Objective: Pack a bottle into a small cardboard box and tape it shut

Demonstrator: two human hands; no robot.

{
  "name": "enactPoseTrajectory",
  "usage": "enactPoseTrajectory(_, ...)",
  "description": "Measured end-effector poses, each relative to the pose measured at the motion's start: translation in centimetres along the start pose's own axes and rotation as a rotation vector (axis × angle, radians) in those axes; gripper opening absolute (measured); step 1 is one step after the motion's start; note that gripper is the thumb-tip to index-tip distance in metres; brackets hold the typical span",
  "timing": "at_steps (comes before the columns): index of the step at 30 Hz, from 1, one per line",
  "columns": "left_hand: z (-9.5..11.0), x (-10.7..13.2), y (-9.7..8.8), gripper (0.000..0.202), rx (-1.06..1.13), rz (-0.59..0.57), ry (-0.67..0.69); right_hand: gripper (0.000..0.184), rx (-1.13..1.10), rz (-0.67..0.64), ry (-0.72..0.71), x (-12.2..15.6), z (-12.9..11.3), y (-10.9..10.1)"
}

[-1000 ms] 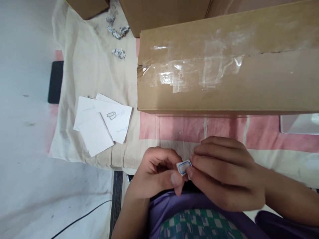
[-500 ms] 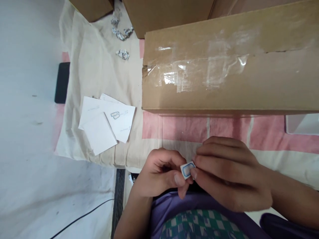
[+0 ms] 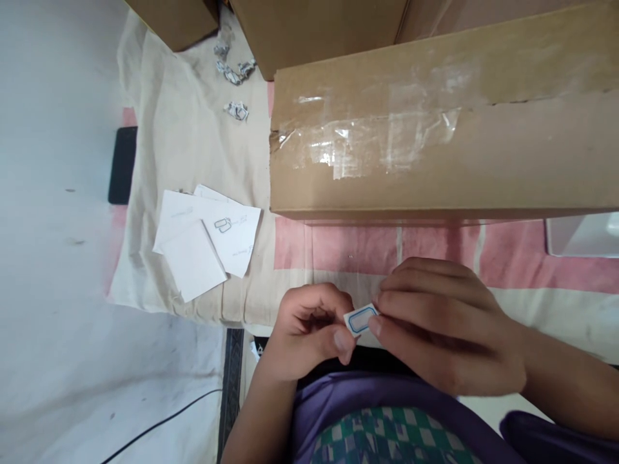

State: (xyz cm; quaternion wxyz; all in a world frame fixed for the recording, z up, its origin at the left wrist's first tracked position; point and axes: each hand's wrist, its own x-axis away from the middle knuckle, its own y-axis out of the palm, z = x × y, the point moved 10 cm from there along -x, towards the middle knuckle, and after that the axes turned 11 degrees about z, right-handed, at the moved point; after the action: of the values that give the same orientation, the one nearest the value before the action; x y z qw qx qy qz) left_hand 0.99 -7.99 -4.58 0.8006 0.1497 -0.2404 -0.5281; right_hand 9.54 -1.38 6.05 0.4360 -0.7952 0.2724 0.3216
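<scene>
Both hands close in a narrow pinch on one small white label with a blue border point(image 3: 360, 319), held just in front of the person's purple clothing point(image 3: 338, 393). The left hand point(image 3: 314, 332) has thumb and bent forefinger at the label's near-left end; the right hand point(image 3: 445, 325) pinches the opposite end, its thumb tip covering a bit of the border. The label sits tilted between the two sets of fingertips, its bordered face up.

Just beyond the hands I see a pink-and-cream cloth point(image 3: 338, 248), and across it a long taped cardboard box point(image 3: 435, 148) blocks much of the far side. Two more boxes are plain to me behind it: a brown carton point(image 3: 319, 32) and a smaller corner carton point(image 3: 178, 22). Left of the hands, well apart, lie at least three overlapping white sheets point(image 3: 196, 261), one with a small outline drawing. Past them are crumpled paper scraps point(image 3: 236, 111), perhaps four, and one dark flat device point(image 3: 122, 165) at the cloth's left edge. One black cable point(image 3: 164, 422) trails at lower left.
</scene>
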Motion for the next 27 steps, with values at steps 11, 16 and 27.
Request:
enactPoseTrajectory(11,2.4,0.5,-0.8,0.010,-0.321,0.201,0.190,0.009,-0.037,0.114,0.088,-0.2,1.0,-0.1)
enactPoseTrajectory(16,2.3,0.7,-1.3,0.008,-0.360,0.202,0.185,0.011,-0.053,0.137,0.123,-0.1,0.9,-0.1)
enactPoseTrajectory(27,3.0,0.7,-0.6,0.009,-0.406,0.219,0.252,0.014,-0.084,0.119,0.147,-0.2,0.7,-0.1)
